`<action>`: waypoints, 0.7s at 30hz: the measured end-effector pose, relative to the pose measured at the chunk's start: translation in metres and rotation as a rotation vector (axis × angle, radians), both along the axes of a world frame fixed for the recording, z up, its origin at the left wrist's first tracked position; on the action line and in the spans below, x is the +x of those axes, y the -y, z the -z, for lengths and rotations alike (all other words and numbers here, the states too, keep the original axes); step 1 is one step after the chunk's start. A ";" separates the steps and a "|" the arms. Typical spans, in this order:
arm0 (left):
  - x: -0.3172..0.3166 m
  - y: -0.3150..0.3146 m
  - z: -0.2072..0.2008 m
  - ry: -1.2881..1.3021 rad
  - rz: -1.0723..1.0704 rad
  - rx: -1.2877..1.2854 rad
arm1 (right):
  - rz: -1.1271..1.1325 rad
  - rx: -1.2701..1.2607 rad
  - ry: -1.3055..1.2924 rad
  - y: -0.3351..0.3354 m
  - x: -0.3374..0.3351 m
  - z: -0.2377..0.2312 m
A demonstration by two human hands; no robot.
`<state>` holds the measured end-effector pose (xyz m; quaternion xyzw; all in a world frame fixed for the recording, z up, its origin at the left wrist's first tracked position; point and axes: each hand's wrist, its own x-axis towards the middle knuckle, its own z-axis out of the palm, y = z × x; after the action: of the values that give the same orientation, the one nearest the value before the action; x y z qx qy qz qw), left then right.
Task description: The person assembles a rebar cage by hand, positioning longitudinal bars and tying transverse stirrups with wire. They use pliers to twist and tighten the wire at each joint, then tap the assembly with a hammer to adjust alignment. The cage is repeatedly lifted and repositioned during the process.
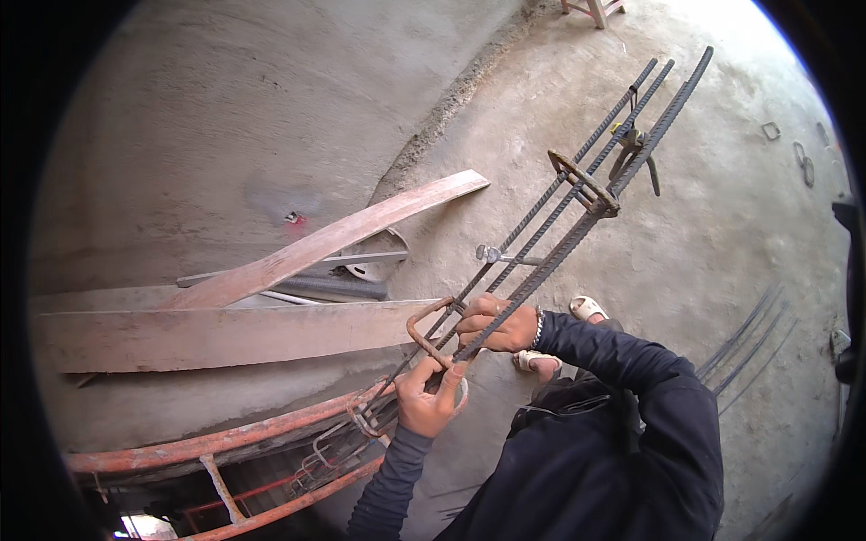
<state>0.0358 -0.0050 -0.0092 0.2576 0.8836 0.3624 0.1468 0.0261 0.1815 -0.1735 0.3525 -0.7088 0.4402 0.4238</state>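
Long ribbed steel bars [577,236] run diagonally from the lower left to the upper right in front of me. Around them near my hands sits a rusty, bent rectangular stirrup [417,326]. My left hand [428,398] is closed on the stirrup's lower part, thumb up against the bars. Just above it, my right hand [498,325] is wrapped over the bars; its fingertips are partly hidden. Farther up, more stirrups [585,183] ring the bars together. A hammer-like metal tool [507,257] lies across them, and pincers [635,151] hang near the far end.
Orange scaffold frame [216,442] stands at lower left, with more stirrups [316,464] on the bars there. Wooden planks [225,340] lean by the wall. Loose stirrups [804,165] and thin rods [741,347] lie on the concrete floor. A wooden stool [597,13] stands far off.
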 end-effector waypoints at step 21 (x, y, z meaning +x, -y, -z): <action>-0.012 -0.006 -0.004 -0.102 0.030 -0.088 | -0.226 -1.209 1.219 0.047 0.078 -0.087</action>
<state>0.0235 0.0006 -0.0054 0.2821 0.9010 0.3076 0.1181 0.1043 0.1340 -0.0861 -0.1623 -0.4174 0.8933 0.0383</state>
